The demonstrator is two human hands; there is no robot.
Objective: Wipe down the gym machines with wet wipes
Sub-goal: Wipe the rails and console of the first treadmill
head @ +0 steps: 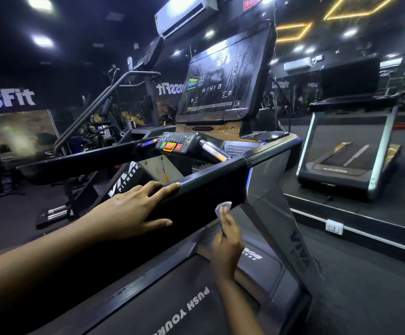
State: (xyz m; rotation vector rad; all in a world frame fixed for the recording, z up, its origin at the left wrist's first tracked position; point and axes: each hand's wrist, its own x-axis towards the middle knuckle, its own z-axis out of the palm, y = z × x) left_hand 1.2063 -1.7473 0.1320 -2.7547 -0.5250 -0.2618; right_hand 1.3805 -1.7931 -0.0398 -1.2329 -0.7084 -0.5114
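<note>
Pinching wipe (222,206) under handrail (208,187); left hand (133,211) atop; console (220,85) beyond.

Left hand (133,209) rests on handrail (208,187); right hand (228,240) holds wipe (223,206) just below.

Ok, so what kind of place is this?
A gym, most likely. The left hand rests on a treadmill handrail below its console screen, a second treadmill shows on the right, and a wall banner reads "ssFit". The right hand holds a wet wipe at the rail's lower edge.
</note>
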